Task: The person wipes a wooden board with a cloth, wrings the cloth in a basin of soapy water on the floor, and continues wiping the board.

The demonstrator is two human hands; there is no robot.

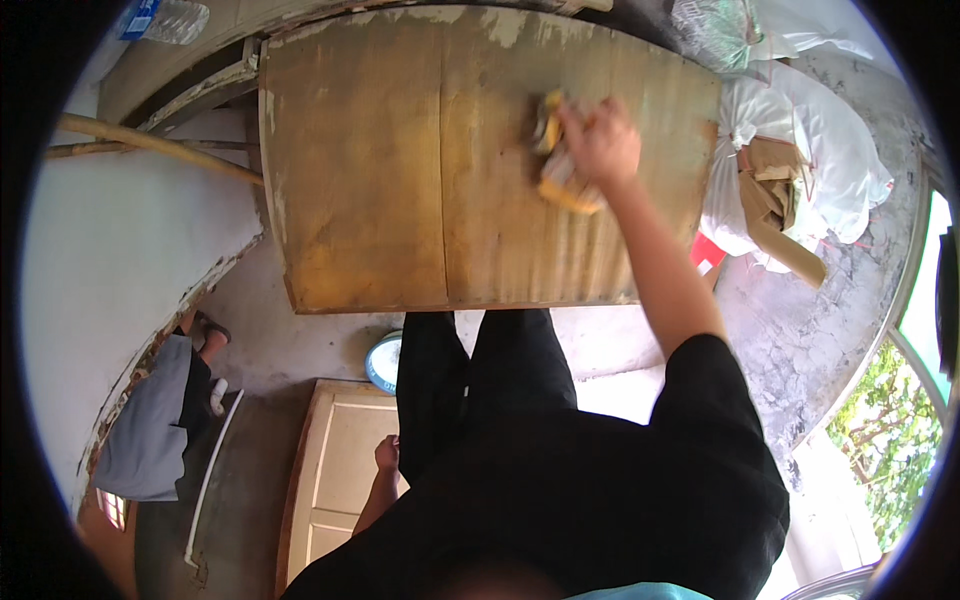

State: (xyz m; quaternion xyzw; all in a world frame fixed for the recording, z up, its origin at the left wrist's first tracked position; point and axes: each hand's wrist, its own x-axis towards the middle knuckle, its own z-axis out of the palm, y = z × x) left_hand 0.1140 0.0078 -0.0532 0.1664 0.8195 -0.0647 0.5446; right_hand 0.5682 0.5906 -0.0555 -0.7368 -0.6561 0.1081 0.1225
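Note:
A worn wooden table top (360, 187) with a long seam lies before me, with pale flaking patches along its far edge. On its right half my right hand (604, 146) is closed on a crumpled yellow and grey cloth (570, 187), which is blurred and touches the wood. Streaks that look wet run from the cloth towards the near edge. My left hand (388, 454) hangs low beside my left leg, away from the table; its fingers look curled, but whether it holds anything cannot be told.
White plastic bags (832, 150) and brown cardboard (784, 240) stand right of the table. Wooden poles (165, 142) reach its left side. A blue-rimmed basin (384, 364) and a panelled door (352, 435) are near my legs. Another person (150, 420) is at the lower left.

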